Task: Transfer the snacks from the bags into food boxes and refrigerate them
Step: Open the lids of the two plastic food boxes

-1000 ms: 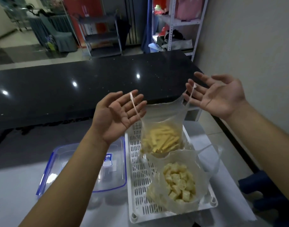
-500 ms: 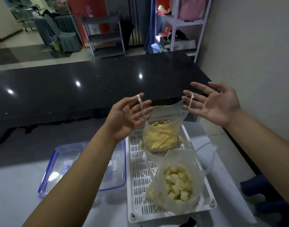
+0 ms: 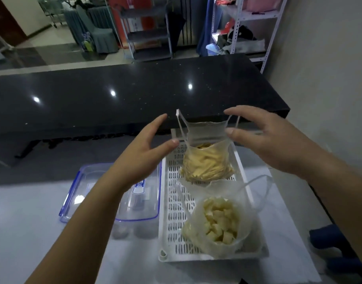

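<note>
A clear bag of yellow stick snacks (image 3: 206, 163) stands at the far end of a white perforated tray (image 3: 172, 203). A second clear bag with pale cube snacks (image 3: 220, 224) sits at the tray's near end. My left hand (image 3: 143, 154) hovers palm down just left of the stick bag, fingers apart; the bag's left handle strip stands up between its fingertips and thumb. On the bag's right side my right hand (image 3: 264, 140) is spread palm down, its thumb at the bag's rim, and the right handle loop runs up to its fingers. A clear food box with a blue-rimmed lid (image 3: 141, 203) lies left of the tray.
The tray and box rest on a white table (image 3: 32, 222). Beyond it runs a black glossy counter (image 3: 114, 93). A grey wall is close on the right, with metal shelving (image 3: 247, 27) behind the counter. Something dark blue (image 3: 336, 242) sits low at the right edge.
Both hands have turned from palms up to palms down and dropped lower. The stick bag, earlier hanging from my fingers by its handles, has come down onto the tray.
</note>
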Demonstrator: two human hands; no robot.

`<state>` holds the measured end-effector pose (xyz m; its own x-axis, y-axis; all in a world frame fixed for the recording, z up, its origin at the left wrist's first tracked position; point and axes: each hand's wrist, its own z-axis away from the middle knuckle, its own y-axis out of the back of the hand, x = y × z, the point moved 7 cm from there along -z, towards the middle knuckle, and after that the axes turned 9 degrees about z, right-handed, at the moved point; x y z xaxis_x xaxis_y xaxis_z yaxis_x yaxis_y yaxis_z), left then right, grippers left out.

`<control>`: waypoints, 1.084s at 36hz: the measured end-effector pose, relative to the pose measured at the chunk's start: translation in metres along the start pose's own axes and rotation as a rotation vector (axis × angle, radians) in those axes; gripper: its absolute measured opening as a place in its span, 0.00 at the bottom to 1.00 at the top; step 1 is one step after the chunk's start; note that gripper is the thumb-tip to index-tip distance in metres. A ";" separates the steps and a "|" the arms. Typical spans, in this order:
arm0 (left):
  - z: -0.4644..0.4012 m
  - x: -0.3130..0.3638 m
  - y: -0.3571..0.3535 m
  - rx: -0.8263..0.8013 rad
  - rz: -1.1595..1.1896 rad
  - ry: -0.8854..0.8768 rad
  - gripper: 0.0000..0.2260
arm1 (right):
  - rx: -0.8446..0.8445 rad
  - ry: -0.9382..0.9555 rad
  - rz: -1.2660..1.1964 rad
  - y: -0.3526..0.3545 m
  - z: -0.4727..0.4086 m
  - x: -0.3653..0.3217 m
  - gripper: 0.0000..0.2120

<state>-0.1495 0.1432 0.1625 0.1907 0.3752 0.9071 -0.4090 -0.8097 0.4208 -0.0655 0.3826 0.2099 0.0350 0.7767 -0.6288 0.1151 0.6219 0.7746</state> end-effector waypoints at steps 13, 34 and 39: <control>0.162 -0.118 -0.015 0.245 -0.397 0.343 0.34 | -0.082 0.451 0.294 -0.125 0.096 -0.080 0.30; 0.191 -0.231 0.115 0.094 -0.685 0.483 0.40 | -0.314 0.499 0.382 -0.306 0.072 -0.133 0.31; 0.147 -0.276 0.142 -0.003 -0.698 0.354 0.41 | -0.371 0.261 0.599 -0.368 0.031 -0.126 0.37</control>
<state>-0.1297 -0.1419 -0.0281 0.1092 0.9190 0.3789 -0.3017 -0.3326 0.8935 -0.0813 0.0525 0.0022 -0.2552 0.9625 -0.0923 -0.1939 0.0426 0.9801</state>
